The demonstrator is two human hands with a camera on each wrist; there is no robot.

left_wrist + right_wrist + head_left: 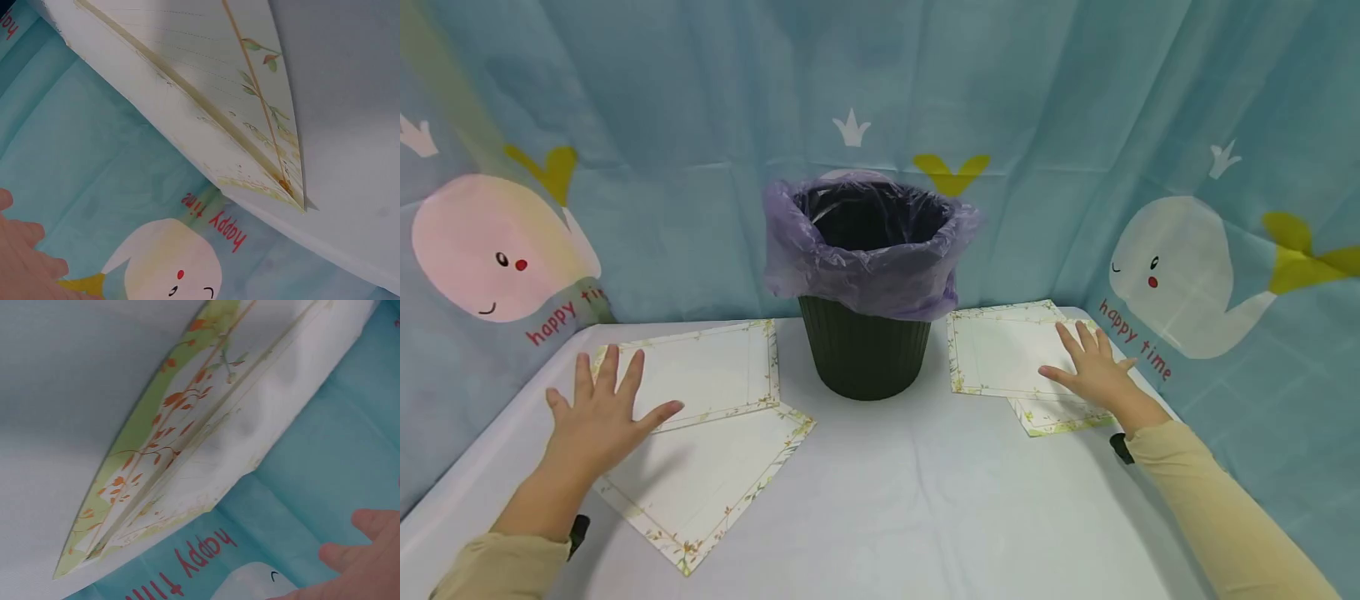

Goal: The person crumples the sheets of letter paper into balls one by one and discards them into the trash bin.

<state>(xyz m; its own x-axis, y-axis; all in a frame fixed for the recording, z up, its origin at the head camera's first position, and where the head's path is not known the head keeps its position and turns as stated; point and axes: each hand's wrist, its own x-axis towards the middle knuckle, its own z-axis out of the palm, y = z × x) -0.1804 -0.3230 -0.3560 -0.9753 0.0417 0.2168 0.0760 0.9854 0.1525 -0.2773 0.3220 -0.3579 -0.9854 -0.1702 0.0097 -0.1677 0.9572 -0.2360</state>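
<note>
My left hand [597, 421] hovers with spread fingers over flower-bordered sheets of paper on the left of the table. One sheet [715, 367] lies farther back and overlaps a second sheet [722, 475] turned at an angle nearer the front. On the right, my right hand [1093, 371], fingers also spread, is over another group of bordered sheets [1000, 354]. A green-edged sheet [1052, 417] sticks out from under that group. Neither hand holds anything. In the wrist views, the left fingers [37, 250] and right fingers [356, 550] show at the lower corners, apart from the papers [187, 56].
A dark ribbed trash bin [867, 354] lined with a purple plastic bag [880, 279] stands at the back middle of the white-covered table [925, 500]. Behind it and along both sides hangs a blue curtain [685, 100] with whale prints.
</note>
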